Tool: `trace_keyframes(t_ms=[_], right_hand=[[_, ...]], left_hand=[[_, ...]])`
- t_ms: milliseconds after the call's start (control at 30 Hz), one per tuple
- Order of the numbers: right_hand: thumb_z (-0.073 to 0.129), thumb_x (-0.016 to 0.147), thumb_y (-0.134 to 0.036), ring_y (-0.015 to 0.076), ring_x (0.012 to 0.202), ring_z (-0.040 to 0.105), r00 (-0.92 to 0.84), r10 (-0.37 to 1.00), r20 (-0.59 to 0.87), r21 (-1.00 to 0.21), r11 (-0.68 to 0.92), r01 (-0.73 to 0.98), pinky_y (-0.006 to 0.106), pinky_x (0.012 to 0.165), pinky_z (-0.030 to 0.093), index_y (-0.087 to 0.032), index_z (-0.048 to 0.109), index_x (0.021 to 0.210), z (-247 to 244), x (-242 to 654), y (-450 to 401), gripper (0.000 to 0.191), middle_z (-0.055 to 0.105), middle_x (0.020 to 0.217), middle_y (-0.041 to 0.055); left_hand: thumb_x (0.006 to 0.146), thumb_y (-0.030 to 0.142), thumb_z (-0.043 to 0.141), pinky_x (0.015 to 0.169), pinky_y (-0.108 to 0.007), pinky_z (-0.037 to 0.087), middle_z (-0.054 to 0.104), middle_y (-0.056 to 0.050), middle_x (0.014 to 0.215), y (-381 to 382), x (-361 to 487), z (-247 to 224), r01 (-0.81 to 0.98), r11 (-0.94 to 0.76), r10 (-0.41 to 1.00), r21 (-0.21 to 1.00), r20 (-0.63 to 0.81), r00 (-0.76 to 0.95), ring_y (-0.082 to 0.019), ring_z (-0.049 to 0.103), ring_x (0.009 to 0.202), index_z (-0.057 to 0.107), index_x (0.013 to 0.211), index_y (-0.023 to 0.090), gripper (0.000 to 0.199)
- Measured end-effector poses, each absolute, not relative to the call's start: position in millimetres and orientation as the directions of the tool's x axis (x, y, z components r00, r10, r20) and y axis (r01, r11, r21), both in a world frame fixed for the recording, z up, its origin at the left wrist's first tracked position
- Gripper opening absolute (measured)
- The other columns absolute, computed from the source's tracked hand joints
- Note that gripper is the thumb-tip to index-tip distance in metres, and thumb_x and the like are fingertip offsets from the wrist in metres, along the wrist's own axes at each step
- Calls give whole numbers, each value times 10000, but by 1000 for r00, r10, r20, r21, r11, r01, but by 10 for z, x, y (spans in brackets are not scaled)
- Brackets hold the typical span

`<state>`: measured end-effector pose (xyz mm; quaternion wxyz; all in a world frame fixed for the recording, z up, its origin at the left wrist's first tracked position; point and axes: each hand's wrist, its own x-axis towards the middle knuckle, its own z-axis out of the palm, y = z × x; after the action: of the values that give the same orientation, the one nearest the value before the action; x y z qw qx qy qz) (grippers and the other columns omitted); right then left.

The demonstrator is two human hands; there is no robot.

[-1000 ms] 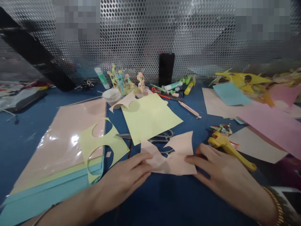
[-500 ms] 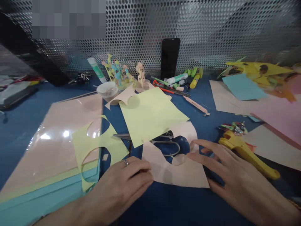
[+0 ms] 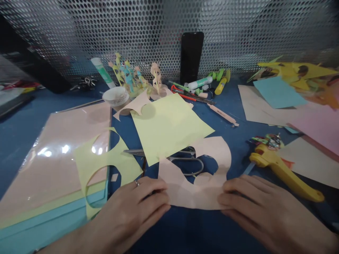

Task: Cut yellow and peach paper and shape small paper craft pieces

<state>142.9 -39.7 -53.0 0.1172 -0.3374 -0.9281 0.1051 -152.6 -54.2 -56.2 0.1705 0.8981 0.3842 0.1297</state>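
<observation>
A pale pink sheet of paper with rounded cut-outs is stretched between my two hands, low over the blue table. My left hand, with a ring on one finger, pinches its left edge. The lower right edge is gripped by my right hand, thumb and fingers closed. Through the cut-out I see the handles of a pair of scissors, whose middle lies under a pale yellow sheet. A small pink paper piece shows behind the sheet's opening. Left of my left hand lies a cut yellow sheet.
A plastic sleeve of coloured paper covers the left. At the back stand a white bowl, curled paper stems, a glue stick and a phone. A yellow tool and coloured sheets lie right.
My right hand has shifted from the upper right part of the pink sheet to its lower right edge and closed on it. The sheet's right side has moved slightly. My left hand keeps its hold.
</observation>
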Motion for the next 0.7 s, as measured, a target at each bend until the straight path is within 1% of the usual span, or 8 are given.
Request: trace_keyframes(t_ms=[133, 233, 367, 467, 600, 700], right_hand=[[380, 974, -255, 165, 710, 613, -760, 637, 132, -318, 753, 576, 288, 637, 483, -246, 668, 908, -531, 1461, -355, 295, 673, 857, 32], [407, 967, -261, 158, 701, 612, -763, 634, 128, -360, 746, 560, 274, 617, 482, -246, 670, 900, -530, 1463, -355, 272, 672, 836, 27], [441, 953, -249, 153, 692, 605, -758, 642, 113, -413, 724, 552, 268, 607, 476, -237, 666, 884, -521, 1437, -384, 235, 661, 799, 21], [448, 948, -229, 153, 707, 598, -775, 623, 104, -446, 726, 523, 268, 603, 464, -228, 653, 858, -521, 1414, -401, 224, 651, 797, 19], [474, 929, -191, 150, 689, 575, -805, 590, 62, -492, 720, 490, 266, 568, 439, -211, 625, 813, -518, 1387, -408, 191, 614, 774, 14], [467, 926, -176, 143, 639, 555, -809, 579, 100, -490, 737, 466, 264, 525, 410, -207, 622, 800, -508, 1375, -412, 203, 596, 730, 6]], left_hand=[[953, 196, 419, 760, -286, 560, 663, -48, 1053, -535, -1527, -544, 631, -683, 714, 367, 156, 682, -169, 625, 922, 645, 1028, 211, 239], [931, 165, 465, 757, -307, 544, 672, -29, 1047, -534, -1530, -532, 621, -712, 690, 328, 161, 705, -181, 617, 927, 649, 1004, 209, 202], [906, 150, 496, 766, -329, 521, 683, -24, 1038, -525, -1540, -535, 631, -738, 673, 238, 184, 717, -194, 621, 918, 651, 1000, 203, 190], [893, 149, 500, 774, -330, 515, 687, -31, 1035, -515, -1548, -543, 643, -745, 667, 178, 188, 721, -196, 628, 911, 652, 1017, 202, 203], [885, 149, 488, 787, -336, 517, 687, -39, 1047, -506, -1546, -533, 651, -744, 668, 151, 191, 720, -198, 633, 918, 658, 1028, 212, 231], [882, 129, 480, 793, -341, 511, 689, -34, 1047, -507, -1527, -512, 651, -743, 670, 159, 195, 717, -197, 627, 926, 645, 1046, 201, 244]])
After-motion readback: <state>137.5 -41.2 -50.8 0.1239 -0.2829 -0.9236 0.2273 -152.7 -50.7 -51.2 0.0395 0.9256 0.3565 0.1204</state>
